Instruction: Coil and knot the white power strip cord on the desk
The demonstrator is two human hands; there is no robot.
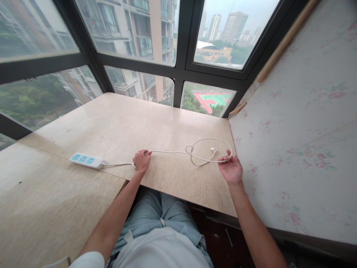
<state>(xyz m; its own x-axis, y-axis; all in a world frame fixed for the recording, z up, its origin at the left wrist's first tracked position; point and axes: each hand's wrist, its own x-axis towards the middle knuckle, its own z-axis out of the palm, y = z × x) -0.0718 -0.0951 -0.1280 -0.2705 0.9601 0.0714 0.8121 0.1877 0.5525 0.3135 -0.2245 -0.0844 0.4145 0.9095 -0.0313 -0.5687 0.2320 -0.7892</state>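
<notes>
A white power strip (86,160) with blue sockets lies on the beige stone counter (119,123), left of my hands. Its white cable (170,151) runs right along the counter into a loose loop with a knot-like twist, and the plug (214,150) rests inside the loop. My left hand (141,160) is closed around the cable near the strip end, knuckles up. My right hand (231,168) is palm up and pinches the cable at the loop's near right side.
Dark-framed windows (182,70) wrap round the far side of the counter. A floral-papered wall surface (301,123) slopes away on the right. A second wooden top (41,201) adjoins at the left. My lap in light jeans is below the counter edge.
</notes>
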